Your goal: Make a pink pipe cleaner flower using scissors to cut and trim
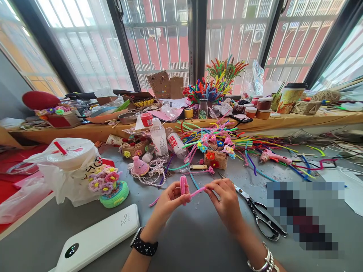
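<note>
A pink stem (183,185), fuzzy and bent into a loop at one end, is held above the middle of a grey bench (181,241), toward its near edge. The left hand (170,198) pinches the loop, thumb closed against the fingers; the right hand (224,200) grips the stem's straight end between thumb and fingertips, so a short length stretches between the two. Just right of the right hand lie scissors (258,211), blades toward the bench's far edge, handles toward its near right corner. A white power bank (104,236) lies near the near left corner. Beyond it, by the left edge, are a green pot (116,194) of fuzzy flowers and a bagged cup (68,158) with a red straw. Past the hands are pearl strings (154,177), a small flower-trimmed basket (217,160) and, farther right, a pink glue gun (275,156). Colourful stems (252,141) spread toward the far edge, where a crowded sill (159,124) runs beneath the windows.
</note>
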`<state>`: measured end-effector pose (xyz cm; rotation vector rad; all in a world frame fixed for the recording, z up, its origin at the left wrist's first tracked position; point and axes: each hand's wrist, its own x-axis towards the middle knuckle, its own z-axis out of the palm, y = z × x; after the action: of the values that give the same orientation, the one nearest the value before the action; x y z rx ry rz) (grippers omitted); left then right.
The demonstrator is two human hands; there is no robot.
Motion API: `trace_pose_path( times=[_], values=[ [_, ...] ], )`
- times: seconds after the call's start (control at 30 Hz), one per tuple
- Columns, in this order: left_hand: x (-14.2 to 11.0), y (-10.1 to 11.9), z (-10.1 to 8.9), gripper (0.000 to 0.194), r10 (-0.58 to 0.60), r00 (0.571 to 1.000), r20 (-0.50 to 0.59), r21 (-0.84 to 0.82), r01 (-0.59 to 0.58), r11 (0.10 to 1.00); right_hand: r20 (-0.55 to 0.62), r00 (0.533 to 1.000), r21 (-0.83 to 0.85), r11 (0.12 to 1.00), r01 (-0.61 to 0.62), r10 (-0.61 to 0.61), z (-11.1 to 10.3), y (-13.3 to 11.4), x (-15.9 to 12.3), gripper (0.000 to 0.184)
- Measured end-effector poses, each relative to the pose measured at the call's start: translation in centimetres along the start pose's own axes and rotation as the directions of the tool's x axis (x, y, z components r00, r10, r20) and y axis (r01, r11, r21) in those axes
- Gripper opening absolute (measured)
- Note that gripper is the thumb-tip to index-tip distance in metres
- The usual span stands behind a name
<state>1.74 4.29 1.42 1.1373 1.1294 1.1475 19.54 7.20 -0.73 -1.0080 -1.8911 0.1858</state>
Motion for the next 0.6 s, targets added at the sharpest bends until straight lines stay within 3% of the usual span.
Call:
trace_pose_path(
  times=[0.07,0.13,0.23,0.3,0.37,0.47,0.6],
  values=[
    [0.0,-0.1,0.1,0.027,-0.051,0.998,0.024,-0.045,0.052,0.998,0.087,0.987,0.164,0.975,-0.151,0.138,0.1,-0.2,0.1,0.015],
    [-0.1,-0.2,0.2,0.027,-0.086,0.995,0.052,-0.075,0.090,0.993,0.214,0.936,0.329,0.881,-0.339,0.280,0.2,-0.3,0.2,0.019],
    [-0.2,-0.2,0.4,0.026,-0.109,0.990,0.092,-0.110,0.119,0.987,0.419,0.798,0.502,0.622,-0.601,0.434,0.5,-0.3,0.3,0.024],
    [-0.2,-0.2,0.5,0.026,-0.117,0.987,0.109,-0.129,0.130,0.983,0.524,0.703,0.564,0.424,-0.709,0.480,0.7,-0.4,0.3,0.024],
    [-0.2,-0.3,0.6,0.029,-0.140,0.983,0.122,-0.132,0.156,0.979,0.580,0.647,0.612,0.259,-0.747,0.496,0.9,-0.5,0.2,0.024],
    [-0.2,-0.6,1.0,0.032,-0.186,0.974,0.128,-0.145,0.204,0.968,0.615,0.619,0.675,0.081,-0.734,0.488,1.0,-0.5,0.2,0.022],
    [-0.3,-0.9,1.6,0.033,-0.205,0.971,0.127,-0.233,0.230,0.945,0.624,0.625,0.721,-0.036,-0.692,0.468,1.1,-0.6,0.3,0.019]
  ],
)
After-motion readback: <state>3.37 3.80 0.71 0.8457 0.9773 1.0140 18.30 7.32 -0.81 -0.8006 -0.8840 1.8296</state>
